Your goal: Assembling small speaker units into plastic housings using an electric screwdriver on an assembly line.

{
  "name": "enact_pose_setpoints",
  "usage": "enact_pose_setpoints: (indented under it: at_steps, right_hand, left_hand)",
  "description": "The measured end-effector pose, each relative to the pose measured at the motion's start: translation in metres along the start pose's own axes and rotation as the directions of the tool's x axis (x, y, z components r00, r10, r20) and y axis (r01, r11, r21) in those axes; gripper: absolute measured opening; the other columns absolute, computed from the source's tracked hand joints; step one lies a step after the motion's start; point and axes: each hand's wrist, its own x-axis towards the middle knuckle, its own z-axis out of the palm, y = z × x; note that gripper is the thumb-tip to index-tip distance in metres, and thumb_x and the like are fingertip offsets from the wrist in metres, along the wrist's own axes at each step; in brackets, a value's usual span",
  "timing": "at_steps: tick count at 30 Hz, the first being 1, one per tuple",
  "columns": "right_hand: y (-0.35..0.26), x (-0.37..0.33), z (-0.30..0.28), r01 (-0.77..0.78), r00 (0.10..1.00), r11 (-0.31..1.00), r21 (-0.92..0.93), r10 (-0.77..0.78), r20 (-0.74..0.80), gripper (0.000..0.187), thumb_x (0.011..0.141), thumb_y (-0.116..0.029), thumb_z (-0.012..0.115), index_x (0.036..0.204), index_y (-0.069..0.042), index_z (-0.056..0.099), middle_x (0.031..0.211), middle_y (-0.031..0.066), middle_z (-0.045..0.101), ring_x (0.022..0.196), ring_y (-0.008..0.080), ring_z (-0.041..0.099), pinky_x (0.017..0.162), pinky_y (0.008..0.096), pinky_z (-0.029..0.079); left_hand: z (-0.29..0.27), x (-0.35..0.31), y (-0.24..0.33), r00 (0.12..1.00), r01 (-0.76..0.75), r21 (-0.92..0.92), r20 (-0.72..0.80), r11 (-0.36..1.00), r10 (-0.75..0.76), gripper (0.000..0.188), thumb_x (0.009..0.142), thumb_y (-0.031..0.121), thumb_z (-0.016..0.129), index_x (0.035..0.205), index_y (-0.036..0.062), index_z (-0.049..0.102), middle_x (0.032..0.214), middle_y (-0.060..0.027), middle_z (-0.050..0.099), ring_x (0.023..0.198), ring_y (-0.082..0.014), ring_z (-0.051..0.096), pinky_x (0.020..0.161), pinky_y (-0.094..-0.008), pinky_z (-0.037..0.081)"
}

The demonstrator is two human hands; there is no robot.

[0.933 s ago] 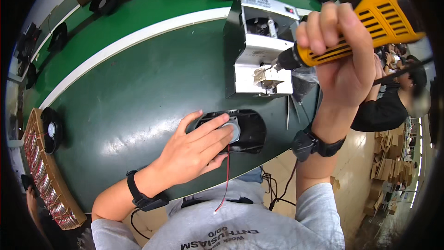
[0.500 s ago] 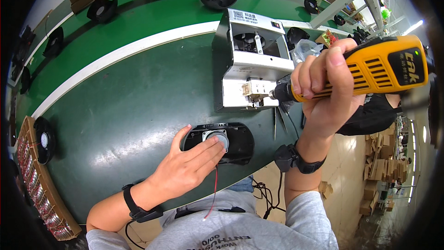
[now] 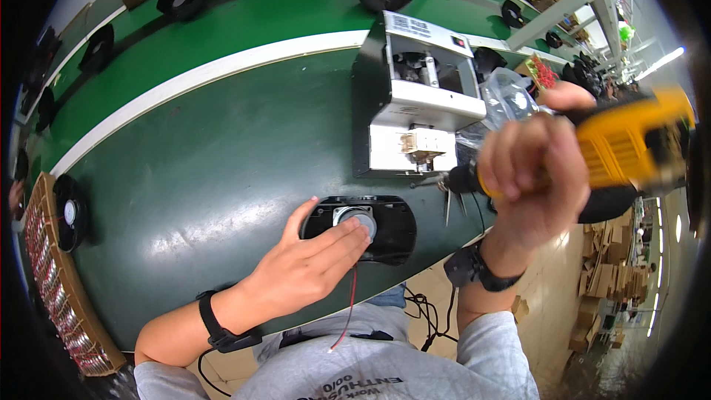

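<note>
From my seat I see a cardboard tray [image 3: 43, 187] at the left, packed with small red-wired parts [image 3: 65, 289]. Far right, a box [image 3: 544, 74] holds red pieces; beside it lies a clear plastic bag [image 3: 507, 96], contents hard to make out. A silver machine [image 3: 437, 101] stands right of centre.

All this is on or around a dark green table [image 3: 200, 148], with a brighter green strip [image 3: 281, 0] beyond carrying spaced black speaker shells [image 3: 183, 1]. Past the right edge, flattened cardboard [image 3: 603, 252] is piled above a pale tiled floor [image 3: 552, 267].

The black housing [image 3: 398, 233] I'm watching lies near the table's near edge, a round speaker [image 3: 366, 222] in it, red and black wires [image 3: 352, 304] trailing nearer. My left hand [image 3: 300, 263] rests on the speaker, one finger spread to the far side, others close together. Right and farther, my blurred right hand [image 3: 537, 178] is wrapped around a yellow electric screwdriver [image 3: 615, 144], its tip just beside the machine's near edge; contact I can't tell.
</note>
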Motion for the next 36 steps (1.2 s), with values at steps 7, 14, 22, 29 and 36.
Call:
enact_pose_setpoints:
  at_steps: [7, 14, 22, 29, 36]
  right_hand:
    - [-0.004, -0.022, 0.026, 0.073, 0.931, 0.997, -0.004, -0.067, 0.359, 0.027, 0.105, -0.023, 0.056, 0.119, -0.009, 0.038, 0.065, 0.0008, 0.053, 0.051, 0.0119, 0.051, 0.046, 0.0273, 0.045]
    - [0.032, -0.037, 0.042, -0.029, 0.959, 0.999, -0.014, 0.031, 0.281, 0.029, 0.102, -0.020, 0.061, 0.113, -0.009, 0.036, 0.060, 0.0013, 0.049, 0.047, 0.0140, 0.048, 0.046, 0.0305, 0.045]
    - [0.037, -0.047, 0.045, -0.118, 0.983, 0.973, 0.200, 0.086, 0.163, 0.039, 0.094, -0.002, 0.071, 0.116, -0.002, 0.039, 0.073, 0.0083, 0.058, 0.060, 0.0181, 0.055, 0.062, 0.0381, 0.052]
    - [0.040, -0.045, 0.036, -0.128, 0.964, 0.976, 0.174, 0.081, 0.255, 0.042, 0.091, 0.004, 0.073, 0.118, -0.002, 0.042, 0.079, 0.0117, 0.061, 0.065, 0.0189, 0.058, 0.064, 0.0391, 0.052]
    - [0.041, -0.043, 0.049, -0.035, 0.966, 0.997, -0.061, 0.050, 0.255, 0.033, 0.101, -0.022, 0.066, 0.111, -0.009, 0.037, 0.059, 0.0005, 0.051, 0.046, 0.0133, 0.050, 0.046, 0.0297, 0.046]
  left_hand:
    - [0.002, -0.002, 0.001, 0.998, -0.052, 0.070, -0.018, 0.996, 0.053, 0.039, 0.081, 0.015, 0.075, 0.118, 0.0038, 0.073, 0.129, -0.0059, 0.066, 0.128, -0.0199, 0.060, 0.109, -0.0666, 0.041]
    - [0.000, -0.003, 0.001, 0.997, -0.060, 0.071, -0.040, 0.996, 0.063, 0.035, 0.085, 0.015, 0.066, 0.117, 0.0007, 0.072, 0.127, -0.0082, 0.066, 0.129, -0.0174, 0.056, 0.109, -0.0626, 0.044]
    - [0.001, -0.005, 0.001, 0.996, -0.066, 0.084, -0.047, 0.994, 0.070, 0.035, 0.086, 0.018, 0.065, 0.117, 0.0022, 0.072, 0.128, -0.0070, 0.066, 0.129, -0.0172, 0.056, 0.111, -0.0626, 0.042]
    - [-0.002, -0.004, -0.001, 0.997, -0.072, 0.095, -0.016, 0.993, 0.074, 0.033, 0.088, 0.019, 0.064, 0.116, 0.0039, 0.073, 0.128, -0.0061, 0.066, 0.131, -0.0170, 0.054, 0.110, -0.0620, 0.043]
    - [-0.002, -0.005, -0.002, 0.998, -0.068, 0.104, -0.001, 0.992, 0.068, 0.033, 0.088, 0.020, 0.064, 0.116, 0.0041, 0.073, 0.126, -0.0055, 0.066, 0.130, -0.0170, 0.055, 0.110, -0.0616, 0.044]
